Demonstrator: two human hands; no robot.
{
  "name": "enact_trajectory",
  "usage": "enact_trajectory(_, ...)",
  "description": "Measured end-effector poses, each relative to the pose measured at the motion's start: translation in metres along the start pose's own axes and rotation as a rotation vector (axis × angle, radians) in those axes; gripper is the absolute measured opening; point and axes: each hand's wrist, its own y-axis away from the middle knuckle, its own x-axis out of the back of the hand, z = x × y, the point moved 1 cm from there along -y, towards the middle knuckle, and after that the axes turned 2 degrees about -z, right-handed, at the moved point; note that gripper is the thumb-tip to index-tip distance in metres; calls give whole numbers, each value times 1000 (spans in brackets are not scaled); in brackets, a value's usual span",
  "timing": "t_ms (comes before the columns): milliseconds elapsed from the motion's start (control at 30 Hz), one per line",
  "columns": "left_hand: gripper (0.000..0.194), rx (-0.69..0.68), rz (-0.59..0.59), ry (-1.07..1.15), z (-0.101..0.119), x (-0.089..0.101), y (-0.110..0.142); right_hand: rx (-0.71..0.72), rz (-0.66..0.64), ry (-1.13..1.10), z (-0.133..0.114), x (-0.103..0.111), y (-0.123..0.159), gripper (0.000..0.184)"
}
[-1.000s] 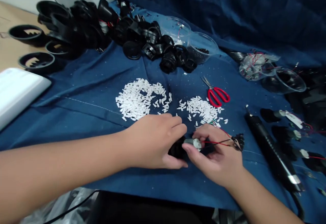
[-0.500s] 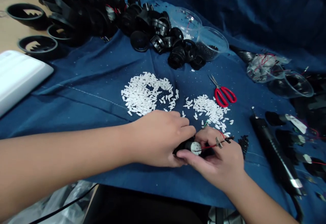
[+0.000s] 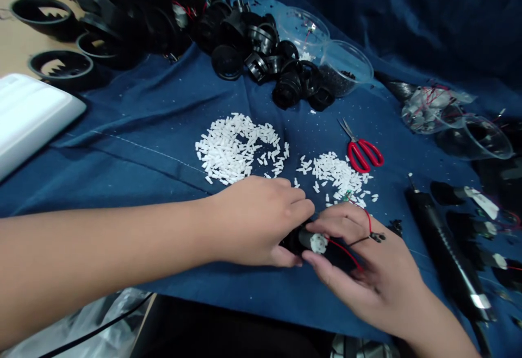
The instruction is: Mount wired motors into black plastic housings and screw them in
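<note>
My left hand (image 3: 261, 222) is closed around a black plastic housing (image 3: 292, 242), most of which the fingers hide. Out of its right side pokes a small electric motor (image 3: 318, 243) with a white end cap. Red and black wires run from the motor over my right hand (image 3: 362, 265), and a small green board (image 3: 348, 195) shows beyond the knuckles. The thumb and fingertips of the right hand close in on either side of the motor, at the housing's edge. White plastic pieces (image 3: 338, 173) lie just beyond both hands.
A larger pile of white pieces (image 3: 226, 149) and red-handled scissors (image 3: 362, 151) lie on the blue cloth. At right is a black electric screwdriver (image 3: 444, 249). Black housings (image 3: 232, 37) and clear tubs (image 3: 346, 70) crowd the back. A white box-like object (image 3: 36, 119) stands left.
My right hand has shifted a little to the right and loosened, showing more of the motor and its red wire. My left hand has stayed in place. The view has shifted slightly.
</note>
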Motion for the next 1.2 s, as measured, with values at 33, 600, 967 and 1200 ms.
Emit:
enact_trajectory(33,42,3,-3,2,0,0,0,-2,5,13,0,0,1,31)
enact_trajectory(600,46,10,10,9,0,-2,0,-35,-48,91,-6,-5,1,29)
enact_trajectory(967,89,-79,326,87,8,9,6,-336,317,-664,11,-3,-3,19)
enact_trajectory(1200,66,-239,543,44,42,53,-24,-315,357,-1372,6,-12,-12,39)
